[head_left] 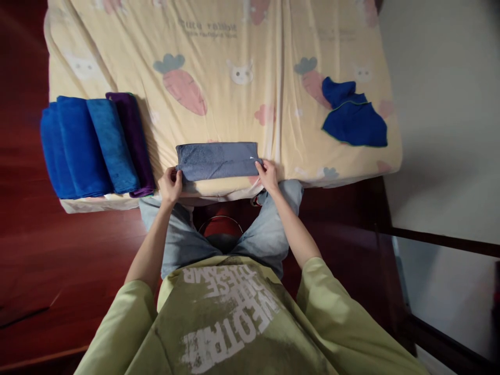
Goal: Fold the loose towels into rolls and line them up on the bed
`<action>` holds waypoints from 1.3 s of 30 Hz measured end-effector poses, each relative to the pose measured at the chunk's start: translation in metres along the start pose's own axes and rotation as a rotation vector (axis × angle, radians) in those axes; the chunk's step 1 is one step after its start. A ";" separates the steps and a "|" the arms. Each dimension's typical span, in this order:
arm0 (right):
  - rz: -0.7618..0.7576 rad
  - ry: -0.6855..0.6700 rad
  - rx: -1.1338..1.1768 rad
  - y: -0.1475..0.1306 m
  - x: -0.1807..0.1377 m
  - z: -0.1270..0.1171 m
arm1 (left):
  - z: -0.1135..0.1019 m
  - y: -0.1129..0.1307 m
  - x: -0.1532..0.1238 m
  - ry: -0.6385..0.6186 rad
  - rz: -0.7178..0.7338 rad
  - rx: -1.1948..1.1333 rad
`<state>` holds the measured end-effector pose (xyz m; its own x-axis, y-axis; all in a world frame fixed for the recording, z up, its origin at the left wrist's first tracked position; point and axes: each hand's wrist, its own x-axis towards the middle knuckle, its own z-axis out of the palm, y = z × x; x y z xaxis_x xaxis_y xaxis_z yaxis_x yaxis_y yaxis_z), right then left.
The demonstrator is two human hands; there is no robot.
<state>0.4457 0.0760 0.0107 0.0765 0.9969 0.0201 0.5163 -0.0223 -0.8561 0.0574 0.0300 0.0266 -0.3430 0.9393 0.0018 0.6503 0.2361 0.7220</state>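
A grey-blue towel (219, 160) lies in a long folded strip along the near edge of the bed, its near part turned over onto the far part. My left hand (170, 184) pinches its left end at the near corner. At the opposite end, my right hand (267, 174) grips the fold between thumb and fingers, beside a small white tag. Left of my left hand lies a row of folded towels: bright blue ones (80, 148), a lighter blue one (113, 146) and a purple one (135, 143).
A crumpled dark blue cloth (356, 117) with a green edge lies on the right of the bed. The yellow sheet (234, 112) has carrot and cat prints and some creases. Below is a dark red floor (94, 250); a pale wall (441, 104) stands at the right.
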 end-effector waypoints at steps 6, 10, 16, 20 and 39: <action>-0.009 0.017 -0.045 0.001 0.002 0.001 | -0.001 0.008 -0.001 -0.005 -0.005 0.071; -0.011 -0.010 -0.008 -0.001 0.006 0.000 | 0.000 0.012 0.000 0.007 -0.018 0.101; -0.004 -0.025 0.051 -0.001 0.004 -0.002 | -0.003 0.010 -0.004 0.017 -0.004 0.082; -0.002 -0.028 0.069 0.003 0.000 -0.002 | -0.005 0.004 -0.007 0.020 0.007 0.055; -0.527 -0.300 -0.428 -0.019 -0.018 -0.011 | -0.011 0.007 -0.011 -0.247 0.527 0.170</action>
<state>0.4438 0.0579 0.0321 -0.4785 0.8598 0.1782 0.7120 0.4986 -0.4944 0.0583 0.0190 0.0388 0.2093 0.9657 0.1535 0.7958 -0.2594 0.5472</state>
